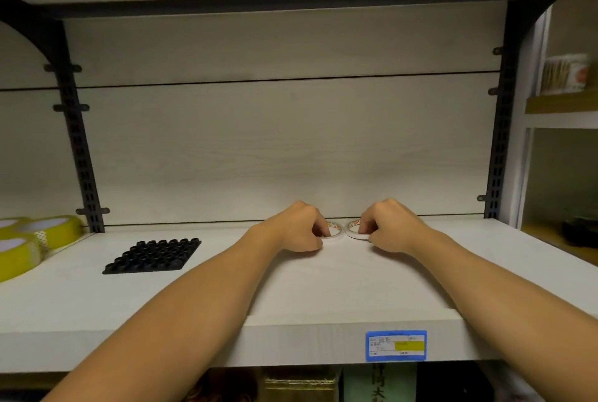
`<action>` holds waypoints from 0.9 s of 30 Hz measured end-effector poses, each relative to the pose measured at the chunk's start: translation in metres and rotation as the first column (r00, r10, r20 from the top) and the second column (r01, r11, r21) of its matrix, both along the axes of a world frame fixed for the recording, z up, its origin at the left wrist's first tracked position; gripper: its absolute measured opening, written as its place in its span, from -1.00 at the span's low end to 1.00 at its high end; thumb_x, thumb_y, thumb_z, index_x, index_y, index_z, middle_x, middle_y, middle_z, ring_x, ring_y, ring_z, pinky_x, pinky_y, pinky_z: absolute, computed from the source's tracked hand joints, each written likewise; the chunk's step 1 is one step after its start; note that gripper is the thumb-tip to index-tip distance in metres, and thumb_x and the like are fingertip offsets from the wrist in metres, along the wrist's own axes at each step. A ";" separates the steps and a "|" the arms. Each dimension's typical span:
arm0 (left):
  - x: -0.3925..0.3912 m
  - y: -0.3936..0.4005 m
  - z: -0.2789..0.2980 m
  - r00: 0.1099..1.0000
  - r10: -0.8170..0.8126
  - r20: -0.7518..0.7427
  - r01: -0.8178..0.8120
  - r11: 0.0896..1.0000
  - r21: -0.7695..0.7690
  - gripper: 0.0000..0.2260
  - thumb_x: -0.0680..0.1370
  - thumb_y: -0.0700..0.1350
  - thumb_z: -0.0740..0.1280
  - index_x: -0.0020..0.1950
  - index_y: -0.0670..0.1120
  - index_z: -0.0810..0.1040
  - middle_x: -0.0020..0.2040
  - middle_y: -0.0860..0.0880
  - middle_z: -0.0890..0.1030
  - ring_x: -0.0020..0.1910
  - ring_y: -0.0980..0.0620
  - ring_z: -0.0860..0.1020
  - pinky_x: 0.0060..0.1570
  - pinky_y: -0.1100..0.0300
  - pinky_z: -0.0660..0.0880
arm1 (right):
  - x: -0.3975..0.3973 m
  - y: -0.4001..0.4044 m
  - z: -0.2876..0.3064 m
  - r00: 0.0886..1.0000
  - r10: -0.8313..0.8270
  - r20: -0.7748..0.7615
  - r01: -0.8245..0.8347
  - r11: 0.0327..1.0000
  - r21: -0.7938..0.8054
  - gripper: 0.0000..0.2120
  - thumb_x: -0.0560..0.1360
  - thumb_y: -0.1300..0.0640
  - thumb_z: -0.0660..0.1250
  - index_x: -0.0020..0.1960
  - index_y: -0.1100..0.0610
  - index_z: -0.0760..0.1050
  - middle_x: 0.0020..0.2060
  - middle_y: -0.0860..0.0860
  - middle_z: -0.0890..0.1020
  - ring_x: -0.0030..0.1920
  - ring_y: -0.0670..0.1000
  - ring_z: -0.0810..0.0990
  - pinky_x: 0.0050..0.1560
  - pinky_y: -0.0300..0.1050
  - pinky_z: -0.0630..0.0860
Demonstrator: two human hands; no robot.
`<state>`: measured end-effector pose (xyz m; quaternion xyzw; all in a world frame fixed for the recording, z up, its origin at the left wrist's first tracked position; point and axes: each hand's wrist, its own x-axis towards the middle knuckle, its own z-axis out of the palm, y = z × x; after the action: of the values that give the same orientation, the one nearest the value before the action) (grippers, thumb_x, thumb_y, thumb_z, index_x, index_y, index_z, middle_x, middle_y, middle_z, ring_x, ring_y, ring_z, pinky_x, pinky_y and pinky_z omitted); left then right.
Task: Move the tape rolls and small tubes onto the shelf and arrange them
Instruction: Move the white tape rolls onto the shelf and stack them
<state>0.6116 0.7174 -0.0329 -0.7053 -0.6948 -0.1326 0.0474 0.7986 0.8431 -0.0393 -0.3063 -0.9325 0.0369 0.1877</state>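
Two small white tape rolls (344, 230) lie flat and touching at the centre of the frame, deep on the white shelf (291, 285) near its back panel. The left hand (299, 229) pinches the left roll, the right hand (386, 227) the right one, each with fingers curled round its rim. Yellow tape rolls (29, 240) sit at the left edge, a black tray of small tubes (153, 256) beside them. Placement looks well under way; final arranging appears to remain. A blue price label (396, 345) marks the shelf's front edge.
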 end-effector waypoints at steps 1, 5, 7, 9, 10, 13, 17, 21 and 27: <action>0.000 0.000 0.000 1.000 0.003 0.008 -0.003 1.000 -0.001 -0.75 0.42 -0.20 0.34 0.00 0.02 0.73 -0.18 0.11 0.58 -0.18 0.15 0.49 -0.11 0.28 0.45 | 0.001 0.000 0.000 1.000 0.003 -0.002 -0.003 1.000 -0.005 -0.68 0.30 0.32 0.25 -0.28 -0.11 0.55 -0.29 -0.18 0.58 -0.16 -0.01 0.59 -0.12 -0.05 0.61; 0.003 0.001 0.001 1.000 0.031 0.007 -0.031 1.000 -0.004 -0.76 0.41 -0.17 0.36 0.02 0.00 0.72 -0.13 0.07 0.61 -0.15 0.12 0.51 -0.04 0.21 0.51 | 0.004 -0.001 0.000 1.000 0.021 0.004 -0.021 0.999 -0.039 -0.68 0.31 0.31 0.24 -0.21 -0.07 0.63 -0.21 -0.12 0.65 -0.13 -0.04 0.61 -0.07 -0.03 0.62; 0.004 0.000 0.001 0.998 0.057 -0.002 -0.057 0.998 -0.004 -0.72 0.42 -0.14 0.37 0.10 -0.01 0.70 -0.03 0.05 0.63 -0.05 0.08 0.55 0.03 0.20 0.52 | 0.005 -0.003 0.000 1.000 0.028 0.009 -0.028 0.999 -0.040 -0.68 0.32 0.29 0.25 -0.12 -0.03 0.66 -0.16 -0.11 0.65 -0.10 -0.04 0.61 -0.04 -0.03 0.62; 0.004 -0.003 0.004 0.995 0.098 -0.023 -0.098 0.995 0.018 -0.72 0.45 -0.09 0.37 0.14 0.00 0.69 0.04 0.04 0.64 0.01 0.07 0.56 0.07 0.18 0.53 | 0.008 -0.009 0.003 0.999 0.040 0.001 -0.039 0.999 -0.018 -0.69 0.34 0.26 0.27 -0.03 0.01 0.66 -0.13 -0.09 0.64 -0.09 0.00 0.60 -0.03 -0.03 0.61; 0.004 -0.006 0.007 0.992 0.123 -0.035 -0.121 0.992 0.045 -0.73 0.47 -0.07 0.36 0.14 0.02 0.68 0.06 0.05 0.65 0.02 0.06 0.57 0.07 0.16 0.54 | 0.010 -0.012 0.006 0.999 0.046 -0.012 -0.046 0.999 0.001 -0.70 0.36 0.24 0.29 0.02 0.03 0.65 -0.11 -0.07 0.64 -0.08 0.02 0.59 -0.03 -0.03 0.60; 0.007 -0.025 0.019 0.970 0.233 -0.068 -0.223 0.966 0.132 -0.76 0.50 -0.05 0.31 0.13 0.05 0.67 0.11 0.06 0.63 0.11 0.00 0.57 0.05 0.11 0.53 | 0.019 -0.027 0.019 0.994 0.054 -0.093 -0.049 0.998 0.049 -0.66 0.45 0.15 0.35 0.23 0.06 0.56 0.07 -0.03 0.62 0.07 0.04 0.57 0.07 -0.04 0.55; 0.003 -0.069 0.038 0.924 0.371 -0.094 -0.346 0.914 0.211 -0.70 0.53 -0.03 0.28 0.25 0.06 0.59 0.28 0.06 0.56 0.26 -0.03 0.51 0.14 0.04 0.50 | 0.033 -0.047 0.034 0.985 0.059 -0.160 -0.027 0.979 0.200 -0.62 0.52 0.03 0.34 0.32 0.02 0.49 0.20 -0.06 0.55 0.21 0.04 0.52 0.11 -0.05 0.51; 0.000 -0.125 0.048 0.869 0.477 -0.132 -0.432 0.861 0.270 -0.68 0.55 0.02 0.29 0.28 0.03 0.57 0.29 0.00 0.57 0.24 -0.09 0.53 0.19 -0.02 0.51 | 0.041 -0.074 0.038 0.991 0.079 -0.109 -0.049 0.965 0.256 -0.59 0.51 -0.03 0.33 0.34 -0.01 0.47 0.23 -0.06 0.53 0.27 0.06 0.49 0.09 -0.02 0.51; 0.013 -0.210 0.045 0.784 0.595 -0.176 -0.506 0.777 0.373 -0.68 0.56 0.06 0.29 0.28 0.02 0.57 0.22 0.08 0.57 0.10 0.00 0.58 0.02 0.00 0.59 | 0.043 -0.114 0.030 0.986 0.146 -0.076 -0.114 0.939 0.326 -0.56 0.51 -0.02 0.29 0.37 -0.01 0.42 0.28 -0.06 0.54 0.25 0.07 0.52 0.08 -0.04 0.52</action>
<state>0.6247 0.5073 0.0116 -0.4635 -0.8285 -0.1159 0.2922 0.8414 0.7294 -0.0097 -0.2072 -0.9339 -0.0875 0.2779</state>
